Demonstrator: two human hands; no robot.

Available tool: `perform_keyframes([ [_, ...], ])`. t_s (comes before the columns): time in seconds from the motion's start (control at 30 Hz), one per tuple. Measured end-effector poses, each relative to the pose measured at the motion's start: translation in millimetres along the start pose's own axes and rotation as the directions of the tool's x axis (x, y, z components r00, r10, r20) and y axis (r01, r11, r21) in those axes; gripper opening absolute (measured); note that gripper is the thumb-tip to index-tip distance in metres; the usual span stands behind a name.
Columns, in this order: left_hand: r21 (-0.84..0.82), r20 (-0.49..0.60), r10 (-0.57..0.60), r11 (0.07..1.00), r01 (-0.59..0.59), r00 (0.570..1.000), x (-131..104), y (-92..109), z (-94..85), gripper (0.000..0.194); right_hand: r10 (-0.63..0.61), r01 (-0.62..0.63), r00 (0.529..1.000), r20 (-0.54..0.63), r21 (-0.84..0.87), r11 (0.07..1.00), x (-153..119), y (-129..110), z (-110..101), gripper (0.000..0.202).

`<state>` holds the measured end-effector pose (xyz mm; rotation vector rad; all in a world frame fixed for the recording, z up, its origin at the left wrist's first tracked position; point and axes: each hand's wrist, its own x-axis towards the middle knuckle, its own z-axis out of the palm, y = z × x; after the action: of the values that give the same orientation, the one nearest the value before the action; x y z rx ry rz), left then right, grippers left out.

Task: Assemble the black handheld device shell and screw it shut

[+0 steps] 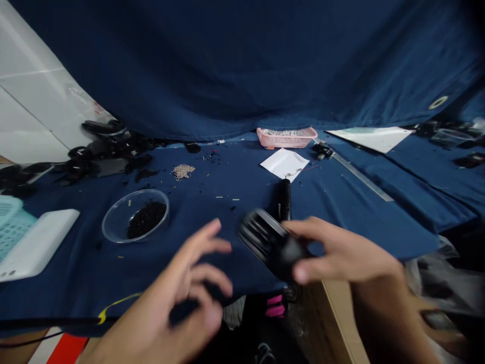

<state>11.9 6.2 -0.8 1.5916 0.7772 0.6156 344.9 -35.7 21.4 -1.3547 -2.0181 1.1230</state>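
- Blue cloth: covered the tabletop, probably to stop small bits rolling.
- Left hand: empty, fingers spread, apart from the part.
- Right hand: thumb and fingers gripped one end of the black slotted part above the cloth, likely leaving its slots exposed.
- Black tool: just beyond, seemingly for easy reach.
- Beige bits: heaped, presumably against scattering.

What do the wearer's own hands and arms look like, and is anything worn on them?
The left hand and right hand are ungloved. No sleeve shows on either visible forearm, and no watch, bracelet, ring, cable or marking can be made out. Motion blur softens the fingers, so fine details cannot be told.
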Motion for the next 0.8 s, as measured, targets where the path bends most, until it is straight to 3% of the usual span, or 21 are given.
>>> perform_keyframes([
  [0.07,0.017,-0.151,-0.019,1.000,0.022,0.988,29,-2,5.8,0.086,-0.057,0.041,0.990,0.132,0.126,0.991,48,1,2,0.042],
  [0.1,0.028,-0.182,-0.034,0.999,0.040,0.983,44,-4,6.2,0.086,-0.096,0.064,0.967,0.236,0.139,0.988,71,2,4,0.041],
  [0.13,0.040,-0.186,-0.043,0.998,0.051,0.982,57,-7,5.1,0.080,-0.111,0.076,0.943,0.312,0.122,0.990,92,4,5,0.041],
  [0.2,-0.032,-0.137,-0.092,0.996,0.089,0.986,77,-15,0.3,0.050,-0.115,0.104,0.915,0.385,0.050,0.993,122,12,8,0.044],
  [0.3,-0.167,-0.268,-0.111,0.984,0.067,0.957,94,-30,-8.0,0.032,-0.135,0.126,0.964,0.228,0.053,0.991,142,33,9,0.044],
  [0.4,-0.222,-0.492,-0.083,0.974,-0.033,0.866,114,-37,-11.3,0.034,-0.155,0.137,0.985,0.072,0.214,0.967,148,57,8,0.086],
  [0.47,-0.245,-0.531,-0.052,0.965,-0.094,0.846,134,-36,-10.7,0.035,-0.146,0.147,0.989,-0.027,0.328,0.933,152,70,8,0.094],
  [0.53,-0.261,-0.457,-0.034,0.960,-0.098,0.889,158,-32,-9.9,0.036,-0.123,0.203,0.967,-0.225,0.380,0.902,156,80,9,0.080],
  [0.63,-0.240,-0.290,-0.030,0.970,-0.042,0.957,189,-26,-12.0,0.039,-0.100,0.275,0.866,-0.491,0.299,0.914,156,92,8,0.069],
  [0.7,-0.215,-0.214,-0.016,0.976,-0.031,0.977,202,-25,-16.4,0.039,-0.099,0.267,0.827,-0.553,0.232,0.935,153,98,5,0.071],
  [0.8,-0.216,-0.114,-0.002,0.976,-0.023,0.993,207,-31,-24.6,0.042,-0.100,0.234,0.822,-0.560,0.172,0.957,150,104,2,0.073],
])
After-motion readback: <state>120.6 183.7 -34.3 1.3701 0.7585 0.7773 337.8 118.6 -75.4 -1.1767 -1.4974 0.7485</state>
